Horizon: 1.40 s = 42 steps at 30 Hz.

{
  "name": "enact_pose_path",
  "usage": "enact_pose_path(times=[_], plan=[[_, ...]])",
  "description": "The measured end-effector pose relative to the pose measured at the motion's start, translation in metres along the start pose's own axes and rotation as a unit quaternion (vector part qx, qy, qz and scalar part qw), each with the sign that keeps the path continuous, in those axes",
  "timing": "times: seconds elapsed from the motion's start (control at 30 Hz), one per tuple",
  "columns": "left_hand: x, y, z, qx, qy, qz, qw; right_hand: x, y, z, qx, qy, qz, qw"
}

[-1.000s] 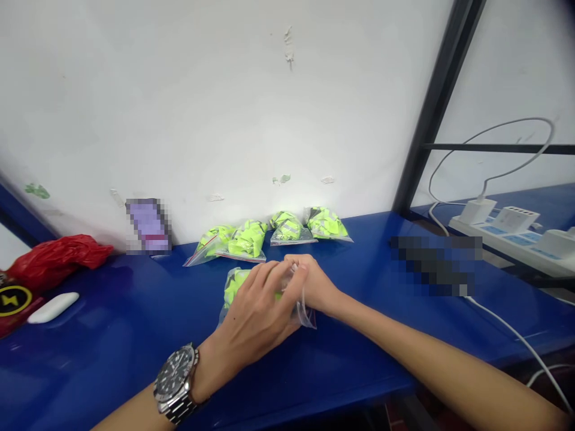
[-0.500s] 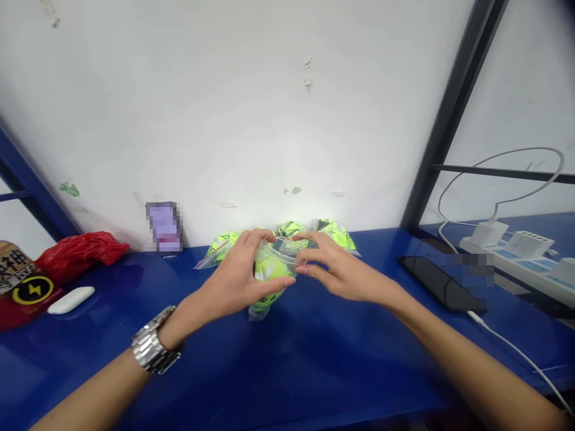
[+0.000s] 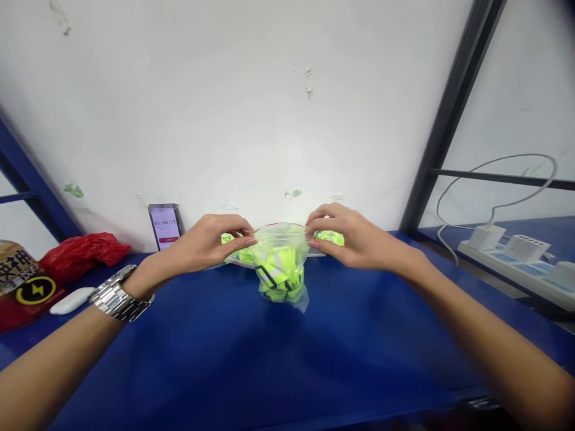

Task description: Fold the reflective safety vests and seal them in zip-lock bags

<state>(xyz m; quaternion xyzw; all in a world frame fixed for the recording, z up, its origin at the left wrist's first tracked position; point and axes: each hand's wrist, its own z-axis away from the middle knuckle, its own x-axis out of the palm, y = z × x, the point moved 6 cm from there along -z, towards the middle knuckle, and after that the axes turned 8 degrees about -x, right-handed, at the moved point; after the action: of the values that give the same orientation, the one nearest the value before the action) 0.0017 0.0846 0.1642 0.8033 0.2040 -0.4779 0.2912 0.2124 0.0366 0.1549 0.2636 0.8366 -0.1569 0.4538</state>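
A clear zip-lock bag (image 3: 279, 232) hangs between my hands with its mouth at the top, stretched sideways. Inside it is a bundled fluorescent yellow-green fabric (image 3: 281, 269) with pale strips and dark edging. At the left end of the bag's mouth, my left hand (image 3: 220, 239) is pinched shut on the edge. My right hand (image 3: 344, 234) pinches the opposite end between thumb and fingers. Behind the hands, similar bags of yellow-green fabric (image 3: 330, 238) lie against the wall, partly hidden.
On the left of the blue tabletop (image 3: 251, 359) are a phone (image 3: 164, 226) showing a timer, a red plastic bag (image 3: 87, 254), a white case (image 3: 72, 300) and a printed package (image 3: 27, 287). A power strip (image 3: 530, 263) with chargers and a cable sits at right.
My hands have moved apart to the two ends of the bag's mouth, pulling it wide. The filled bag now faces me, seen more fully than before.
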Motion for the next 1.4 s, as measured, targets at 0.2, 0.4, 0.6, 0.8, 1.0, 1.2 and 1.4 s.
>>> enact_pose_path(times=[0.2,0.4,0.6,0.8,1.0,1.2,1.4], plan=[[0.016,0.014,0.002,0.022,-0.1,0.015,0.995,0.001,-0.001,0.002,-0.01,-0.022,-0.053,0.998],[0.003,0.014,-0.001,0.028,-0.096,-0.049,0.994,0.004,0.0,0.006,-0.01,-0.017,-0.07,0.997],[0.0,0.022,0.001,0.039,-0.102,-0.046,0.993,0.003,0.003,0.006,-0.015,-0.008,-0.093,0.996],[0.002,0.016,0.002,0.038,-0.106,-0.02,0.993,0.003,0.007,0.008,-0.01,0.0,-0.089,0.996],[0.0,0.001,0.006,-0.036,-0.029,0.117,0.992,0.004,0.009,0.011,0.026,0.033,-0.136,0.99],[0.012,-0.001,0.015,-0.083,-0.022,0.182,0.98,0.009,0.01,0.014,0.047,0.06,-0.174,0.982],[0.014,-0.003,0.021,-0.058,0.063,0.133,0.987,0.013,0.014,0.021,0.043,0.093,-0.15,0.983]])
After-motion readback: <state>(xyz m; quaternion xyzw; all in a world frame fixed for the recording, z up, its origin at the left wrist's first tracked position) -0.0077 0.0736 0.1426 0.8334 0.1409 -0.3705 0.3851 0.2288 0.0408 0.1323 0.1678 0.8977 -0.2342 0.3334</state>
